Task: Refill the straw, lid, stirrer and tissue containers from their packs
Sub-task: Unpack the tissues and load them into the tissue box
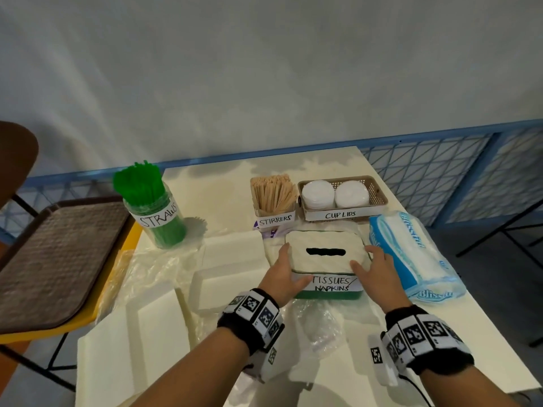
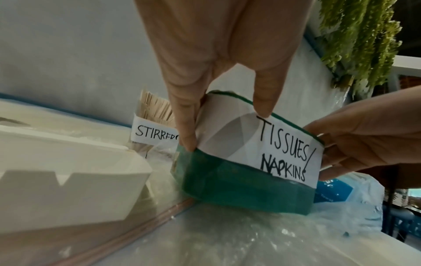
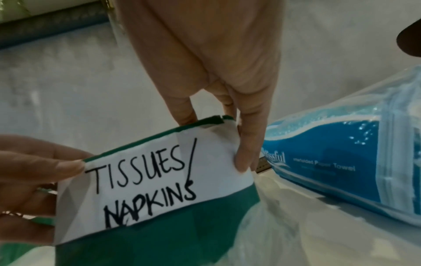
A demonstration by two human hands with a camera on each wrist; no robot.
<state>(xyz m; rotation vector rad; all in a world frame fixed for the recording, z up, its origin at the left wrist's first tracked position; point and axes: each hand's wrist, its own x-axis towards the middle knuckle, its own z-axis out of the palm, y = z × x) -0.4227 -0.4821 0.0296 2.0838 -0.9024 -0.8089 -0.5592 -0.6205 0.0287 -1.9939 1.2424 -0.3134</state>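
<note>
The green tissue box (image 1: pixel 323 240), with a white slotted lid and a "TISSUES/NAPKINS" label, stands at the table's middle. My left hand (image 1: pixel 282 273) grips its left end, thumb on the front label. In the left wrist view a finger and the thumb of that hand (image 2: pixel 225 126) straddle the box's (image 2: pixel 239 183) corner. My right hand (image 1: pixel 374 270) grips the right end, thumb on the lid. The right wrist view shows this hand (image 3: pixel 227 115) at the box's (image 3: pixel 159 243) end. The blue tissue pack (image 1: pixel 411 254) lies just right of the box.
Behind stand a jar of green straws (image 1: pixel 152 207), a stirrer holder (image 1: pixel 273 198) and a cup-lid basket (image 1: pixel 342 214). White foam containers (image 1: pixel 229 259) and loose clear plastic (image 1: pixel 320 321) lie on the table. A brown tray (image 1: pixel 50 259) rests on a chair at left.
</note>
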